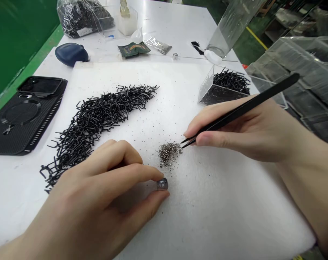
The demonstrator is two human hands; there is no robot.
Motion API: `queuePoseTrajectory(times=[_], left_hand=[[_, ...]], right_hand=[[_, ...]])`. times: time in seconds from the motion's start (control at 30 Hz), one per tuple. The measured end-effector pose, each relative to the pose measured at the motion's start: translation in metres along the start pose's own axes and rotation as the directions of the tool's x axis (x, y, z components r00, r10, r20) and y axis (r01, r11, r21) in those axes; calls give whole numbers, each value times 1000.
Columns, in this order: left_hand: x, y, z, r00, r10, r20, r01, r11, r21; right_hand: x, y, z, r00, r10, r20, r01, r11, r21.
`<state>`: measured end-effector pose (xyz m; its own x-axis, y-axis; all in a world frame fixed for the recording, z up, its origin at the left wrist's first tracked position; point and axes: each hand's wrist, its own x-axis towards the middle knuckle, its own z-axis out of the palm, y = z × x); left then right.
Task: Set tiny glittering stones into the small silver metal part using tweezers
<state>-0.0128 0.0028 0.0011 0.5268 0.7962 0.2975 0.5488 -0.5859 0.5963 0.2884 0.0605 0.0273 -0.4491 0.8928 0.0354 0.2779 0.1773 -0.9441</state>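
Note:
Between the thumb and index finger of my left hand (104, 191) is a small clear, dark-centred cube-like piece (162, 184). My right hand (242, 126) grips black tweezers (234, 110), their handle slanting up to the right. The slightly parted tweezer tips reach the right edge of a little heap of tiny metallic grains (168, 153). Whether a grain sits between the tips is too small to tell. Behind my left hand, a long pile of bent black pins (98, 119) curves over the white foam sheet (220, 202).
A clear box of black pins (230, 83) stands beyond my right hand. A phone (28, 115) lies at left, near a dark blue oval object (71, 54). Further back are a green packet (133, 49), a stuffed plastic bag (84, 18) and a clear cylinder (231, 27). Stacked clear bins (302, 79) flank the right.

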Motion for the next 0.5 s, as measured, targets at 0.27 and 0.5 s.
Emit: queuePoseTrajectory(times=[0.27,0.5], left_hand=[[-2,3,4,998,-45,-39,44,999,-28],[0,5,4,998,-48,-35,48,999,-26]], right_hand=[[-3,5,1,999,44,-26,-42,998,56],[-4,6,3,999,28,-40,-28,999,-15]])
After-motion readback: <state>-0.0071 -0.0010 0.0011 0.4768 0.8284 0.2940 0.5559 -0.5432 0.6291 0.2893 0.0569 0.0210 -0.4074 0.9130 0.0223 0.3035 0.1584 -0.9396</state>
